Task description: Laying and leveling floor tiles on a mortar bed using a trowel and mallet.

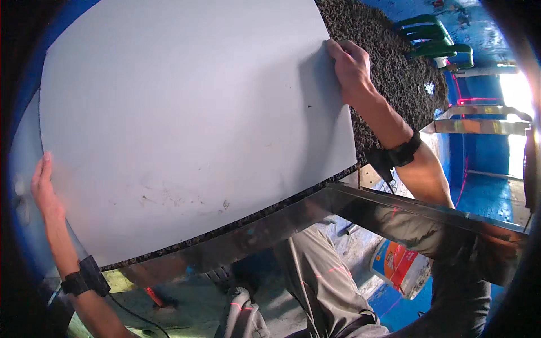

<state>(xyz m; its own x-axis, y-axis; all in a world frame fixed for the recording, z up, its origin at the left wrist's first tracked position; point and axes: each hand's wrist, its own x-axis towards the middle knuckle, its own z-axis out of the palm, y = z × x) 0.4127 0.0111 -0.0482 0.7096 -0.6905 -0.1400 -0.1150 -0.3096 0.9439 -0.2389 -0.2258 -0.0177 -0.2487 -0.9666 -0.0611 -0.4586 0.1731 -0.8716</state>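
Down at four o'clock, see a bucket (399, 267) with contents impossible to make out. Across the centre toward eleven, find a white sheet (191, 112) over dark granules (394, 76), hiding most of them, with far edge cut off toward twelve. At one o'clock, pinching the sheet's right edge with the right grip (352, 67); at nine, touching the left edge with the left grip (46, 188), cannot tell how firmly. Bare granules toward two; just a thin strip beside the metal rim (231, 243) toward seven.
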